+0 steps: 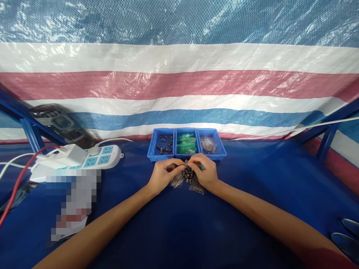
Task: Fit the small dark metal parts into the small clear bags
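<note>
My left hand [165, 173] and my right hand [205, 172] meet over a small pile of dark screw-like parts [188, 175] on the blue table. Both hands pinch with thumb and fingertips at a tiny item between them, too small to make out. Clear plastic bags lie under the hands, one at the left [177, 181] and one at the right [196, 186]. Just behind stand three joined blue bins: the left bin [153, 151] holds loose dark screws, the middle one [188, 154] green packets, the right one [221, 150] clear packets.
A white power strip [113, 161] with plugs and cables is at the left, with a dark device [63, 121] behind it. A partly blurred packet [77, 203] lies nearer. Glasses [344, 241] rest at the right edge. Striped sheeting [179, 84] hangs behind the table.
</note>
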{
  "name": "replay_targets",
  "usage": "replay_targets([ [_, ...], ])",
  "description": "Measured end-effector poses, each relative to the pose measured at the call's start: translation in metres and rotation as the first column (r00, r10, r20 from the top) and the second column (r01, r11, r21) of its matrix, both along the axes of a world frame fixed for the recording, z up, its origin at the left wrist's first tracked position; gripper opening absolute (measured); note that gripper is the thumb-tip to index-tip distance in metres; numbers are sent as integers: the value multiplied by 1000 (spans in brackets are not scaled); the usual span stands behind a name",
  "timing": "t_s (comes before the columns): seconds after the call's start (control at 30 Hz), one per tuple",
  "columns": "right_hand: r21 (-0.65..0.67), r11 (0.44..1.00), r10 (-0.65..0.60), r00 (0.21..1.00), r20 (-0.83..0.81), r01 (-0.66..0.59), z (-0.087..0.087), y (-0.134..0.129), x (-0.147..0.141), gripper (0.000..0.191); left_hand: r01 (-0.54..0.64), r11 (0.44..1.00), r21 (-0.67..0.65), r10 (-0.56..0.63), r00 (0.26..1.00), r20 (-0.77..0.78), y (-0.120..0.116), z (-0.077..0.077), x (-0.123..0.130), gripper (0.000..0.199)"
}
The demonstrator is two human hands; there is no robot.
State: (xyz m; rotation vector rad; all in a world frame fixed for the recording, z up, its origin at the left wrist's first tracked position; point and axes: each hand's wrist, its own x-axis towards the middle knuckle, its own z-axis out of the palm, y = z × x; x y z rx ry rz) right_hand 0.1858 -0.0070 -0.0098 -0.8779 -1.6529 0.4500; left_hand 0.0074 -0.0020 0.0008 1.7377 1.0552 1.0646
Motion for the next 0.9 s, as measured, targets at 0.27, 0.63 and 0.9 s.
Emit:
replay_targets([
  [0.27, 29, 999, 15, 999, 43, -16, 2, 0, -1, 12, -40, 994, 105, 46, 997, -64, -2, 1, -1, 17],
  [0.63, 115, 993, -36, 998, 54, 29, 2, 0, 0, 9, -7, 996, 84, 7, 1000, -1, -1, 3, -1, 18],
  [0.9, 145, 986, -82, 996, 27, 78, 6, -3, 0, 8, 31, 964, 264, -2, 994, -109, 0, 5, -2, 25],
])
